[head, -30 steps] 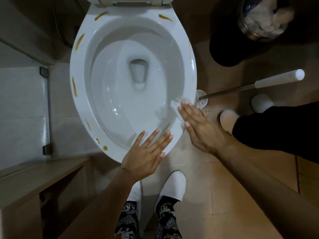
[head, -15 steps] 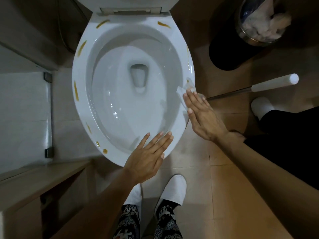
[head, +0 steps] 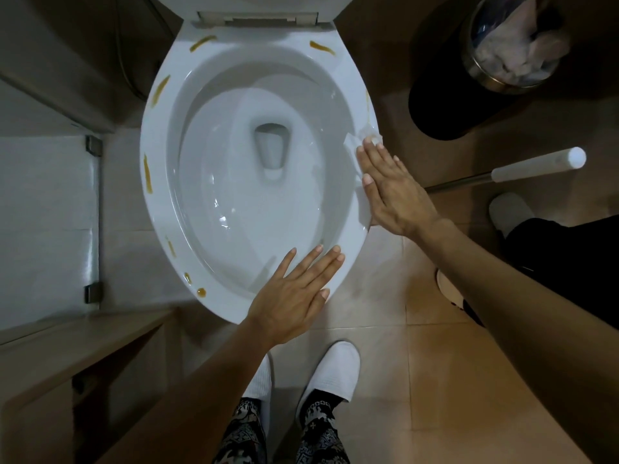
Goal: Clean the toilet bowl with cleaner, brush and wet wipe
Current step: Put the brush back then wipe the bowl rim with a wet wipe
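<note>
The white toilet bowl fills the middle of the view, seat up. Several yellow-brown smears mark its rim on the left, the back and the far right. My right hand lies flat on the right rim, fingers together, pressing a white wet wipe that shows past my fingertips. My left hand rests flat on the front rim with fingers spread and holds nothing. The toilet brush handle, white-tipped on a metal shaft, slants across the floor at the right.
A metal bin full of crumpled paper stands at the back right, beside a dark shadow. Another person's dark-clad leg and white slipper are at the right. A wooden shelf juts out at the lower left. My own white slippers stand below the bowl.
My right hand has slid the wipe along the right rim, away from me toward the back. My left hand has stayed on the front rim.
</note>
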`<action>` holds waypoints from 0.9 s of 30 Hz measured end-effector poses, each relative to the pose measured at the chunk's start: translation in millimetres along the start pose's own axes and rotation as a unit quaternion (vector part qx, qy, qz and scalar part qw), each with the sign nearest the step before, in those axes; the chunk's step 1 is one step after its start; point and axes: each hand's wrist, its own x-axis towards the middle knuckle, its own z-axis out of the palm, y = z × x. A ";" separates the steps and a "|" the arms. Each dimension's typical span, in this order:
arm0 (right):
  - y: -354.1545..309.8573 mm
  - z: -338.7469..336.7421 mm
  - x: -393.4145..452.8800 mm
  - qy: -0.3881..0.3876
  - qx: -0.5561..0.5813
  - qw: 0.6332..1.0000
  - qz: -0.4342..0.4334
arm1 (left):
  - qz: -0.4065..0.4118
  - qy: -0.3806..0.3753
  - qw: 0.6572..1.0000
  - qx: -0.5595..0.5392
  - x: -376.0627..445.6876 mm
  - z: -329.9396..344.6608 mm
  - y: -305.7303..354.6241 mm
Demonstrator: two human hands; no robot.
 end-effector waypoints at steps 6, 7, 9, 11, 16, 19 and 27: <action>-5.4 13.8 -34.0 -0.013 0.032 0.999 -0.003 | -0.007 -0.001 1.000 -0.007 4.9 -1.7 3.9; -5.3 14.7 -37.0 -0.015 0.034 0.999 -0.003 | -0.008 0.002 1.000 -0.009 9.7 -3.7 6.1; -3.3 13.7 -37.0 -0.018 0.029 0.999 -0.007 | -0.008 0.011 1.000 -0.013 23.2 -6.8 10.4; 0.0 9.8 -30.1 -0.020 0.014 1.000 -0.015 | -0.013 0.019 1.000 -0.016 38.2 -8.4 13.9; 8.3 -7.5 12.7 -0.006 -0.015 1.000 -0.012 | -0.038 0.026 0.998 -0.032 46.7 -1.7 18.3; 8.6 -12.6 29.7 -0.002 -0.016 1.000 -0.012 | -0.041 0.031 0.998 -0.033 47.0 -1.8 18.4; 9.8 -0.1 -13.8 -0.034 -0.013 0.999 -0.029 | -0.049 0.023 0.997 -0.049 47.9 -1.8 18.6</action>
